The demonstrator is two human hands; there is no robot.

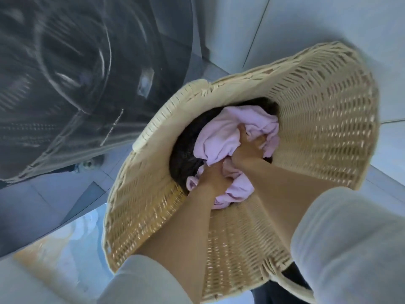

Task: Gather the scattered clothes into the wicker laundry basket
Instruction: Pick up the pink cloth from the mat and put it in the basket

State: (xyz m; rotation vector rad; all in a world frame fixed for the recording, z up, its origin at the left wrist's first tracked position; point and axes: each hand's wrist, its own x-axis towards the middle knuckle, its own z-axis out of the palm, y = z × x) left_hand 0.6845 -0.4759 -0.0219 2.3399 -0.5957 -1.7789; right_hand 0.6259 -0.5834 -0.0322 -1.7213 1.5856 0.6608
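I look straight down into a tall wicker laundry basket [324,119]. A lilac garment [221,137] lies crumpled deep inside it, on top of a dark garment [184,154]. Both my arms reach down into the basket. My left hand [215,178] is closed on the lower folds of the lilac garment. My right hand [247,148] is closed on its upper middle folds, the fingers buried in the cloth.
A dark front-loading washing machine [72,84] stands at the left, blurred, close to the basket's rim. Pale floor tiles [306,25] surround the basket. A light, blurred cloth-like patch [72,244] lies on the floor at the lower left.
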